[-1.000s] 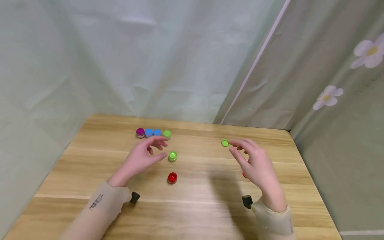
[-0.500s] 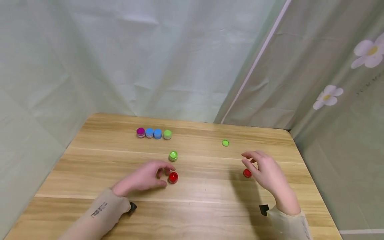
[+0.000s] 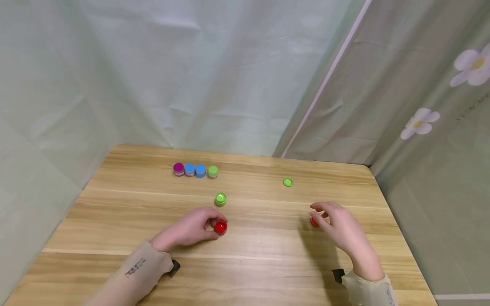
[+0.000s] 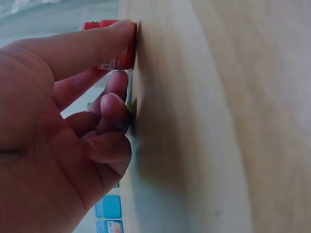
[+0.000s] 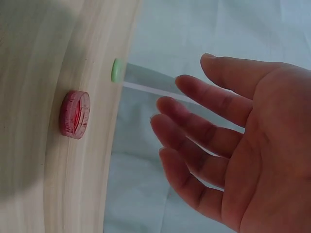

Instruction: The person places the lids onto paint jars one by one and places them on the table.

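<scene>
My left hand is at a small red jar without its lid, standing on the table left of the middle. Thumb and forefinger grip the jar from both sides; in the left wrist view the thumb crosses the front of the red jar and hides part of it. Off to the right, my right hand hovers over a red lid, fingers loosely bent. In the right wrist view, a gap separates those fingers from the red lid, which lies with its hollow side up.
Behind the red jar stands a lidless green jar. A green lid lies farther back, right of centre. Along the back left, a purple jar, two blue jars and a capped green jar form a row. Curtains surround the table.
My left hand has come from beside the green jar to the red jar and now grips it. The right hand has moved from near the green lid toward me, over the red lid.
</scene>
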{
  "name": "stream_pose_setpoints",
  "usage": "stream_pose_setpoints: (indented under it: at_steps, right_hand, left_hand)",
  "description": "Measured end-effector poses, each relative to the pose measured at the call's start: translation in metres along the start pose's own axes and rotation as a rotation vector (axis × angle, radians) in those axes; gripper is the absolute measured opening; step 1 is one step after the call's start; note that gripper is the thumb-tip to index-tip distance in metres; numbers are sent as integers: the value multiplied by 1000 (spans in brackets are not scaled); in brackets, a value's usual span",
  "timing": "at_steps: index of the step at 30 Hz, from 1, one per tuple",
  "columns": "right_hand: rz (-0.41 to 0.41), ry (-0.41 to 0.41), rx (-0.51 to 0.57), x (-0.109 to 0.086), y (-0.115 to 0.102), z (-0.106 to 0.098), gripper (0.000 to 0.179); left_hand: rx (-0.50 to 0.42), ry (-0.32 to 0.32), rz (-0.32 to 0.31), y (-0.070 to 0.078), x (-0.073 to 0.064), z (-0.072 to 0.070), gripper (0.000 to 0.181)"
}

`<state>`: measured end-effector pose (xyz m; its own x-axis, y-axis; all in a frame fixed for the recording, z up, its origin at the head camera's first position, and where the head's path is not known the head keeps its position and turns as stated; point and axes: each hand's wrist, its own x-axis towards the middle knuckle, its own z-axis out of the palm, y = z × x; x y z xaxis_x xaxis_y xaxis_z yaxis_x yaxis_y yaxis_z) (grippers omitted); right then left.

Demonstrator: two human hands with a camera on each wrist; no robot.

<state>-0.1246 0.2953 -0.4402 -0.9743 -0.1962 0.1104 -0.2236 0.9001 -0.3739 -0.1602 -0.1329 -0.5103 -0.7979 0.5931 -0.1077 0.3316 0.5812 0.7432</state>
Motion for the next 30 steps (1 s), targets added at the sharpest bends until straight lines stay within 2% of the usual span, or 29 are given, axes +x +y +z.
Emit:
stream_pose_setpoints:
  at_steps: [4,7,10,13,16,21,26,30]
  right_hand:
    - [27,-33,-15,1,2,3,34]
    - [50,-94,-48,1,3,8,42]
    - [76,-176,-82,1,5,14,53]
    - [101,-227,-98,0,7,21,57]
    - [104,-217,-109,-1,9,26,52]
    - [100,-148,-132,-3,11,33,37]
    - [96,-122,-136,-1,12,38,29]
    - [122,-134,-123,1,10,38,33]
  left_hand:
    - [4,8,-9,0,0,0,35]
    - [-15,34,-22,1,-1,1,31]
    - [-75,84,-34,6,-3,0,30]
    - [-179,151,-30,15,-5,-3,32]
    - [-261,215,-11,27,-5,-7,36]
    - [-303,301,19,41,-5,-12,39]
    - [-341,340,11,45,-5,-11,38]
    - [-364,352,17,48,-4,-10,38]
